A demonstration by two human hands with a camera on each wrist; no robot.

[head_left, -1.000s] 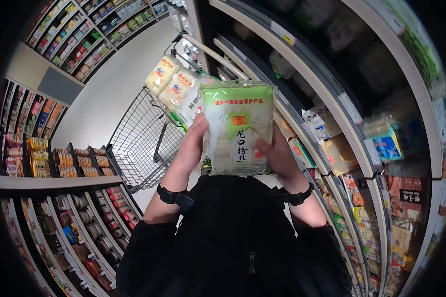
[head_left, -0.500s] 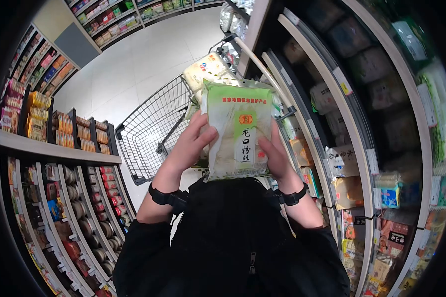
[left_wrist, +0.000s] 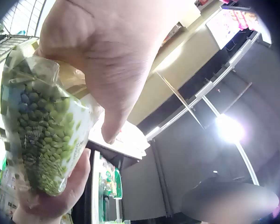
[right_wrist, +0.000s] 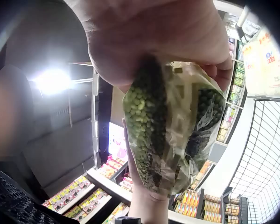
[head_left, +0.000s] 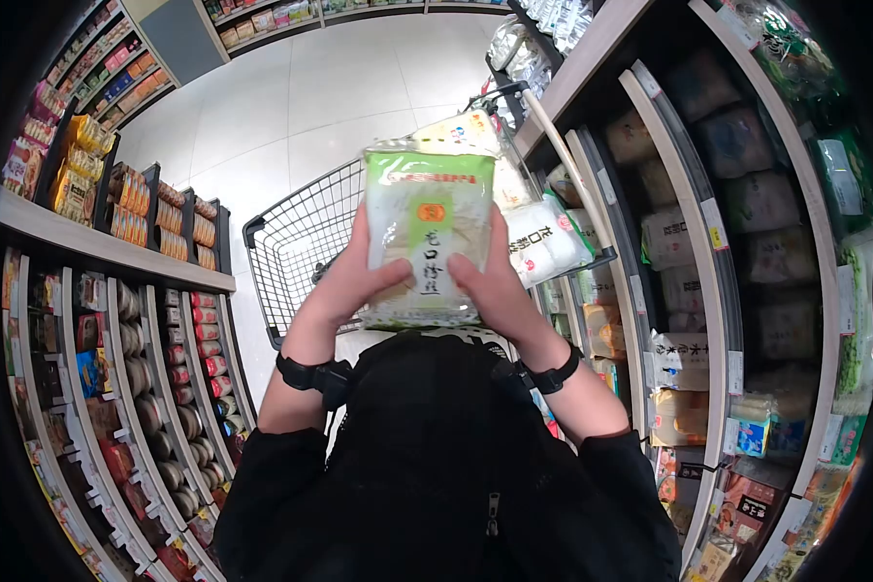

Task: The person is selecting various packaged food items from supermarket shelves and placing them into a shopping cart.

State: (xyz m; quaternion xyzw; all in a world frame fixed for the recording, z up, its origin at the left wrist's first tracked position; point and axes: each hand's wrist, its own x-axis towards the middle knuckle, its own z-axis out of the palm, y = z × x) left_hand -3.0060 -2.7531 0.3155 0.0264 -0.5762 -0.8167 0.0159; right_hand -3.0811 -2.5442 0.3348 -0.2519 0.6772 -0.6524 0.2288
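A bag of vermicelli noodles [head_left: 432,233] is held up in front of the chest, its green and white front facing up toward the head camera. My left hand [head_left: 349,281] grips its left side, thumb lying over the front. On the opposite side my right hand [head_left: 502,291] holds it the same way, fingers hidden behind the bag. In the left wrist view, the bag's end [left_wrist: 46,135] shows a print of green beans, with my left hand [left_wrist: 102,51] above it. The right wrist view shows that printed end [right_wrist: 177,126] beneath my right hand [right_wrist: 154,28].
A wire shopping cart [head_left: 296,228] stands just beyond the bag, with another vermicelli bag [head_left: 543,247] and a yellowish packet [head_left: 466,131] at its handle end. Stocked shelves [head_left: 689,252] run close along the right. More shelves [head_left: 116,247] line the left; pale floor tiles [head_left: 339,82] lie ahead.
The head view has turned, so the cart and shelves appear farther right. Both hands still hold the bag, which has shifted slightly left, and another vermicelli bag in the cart is now plainly visible.
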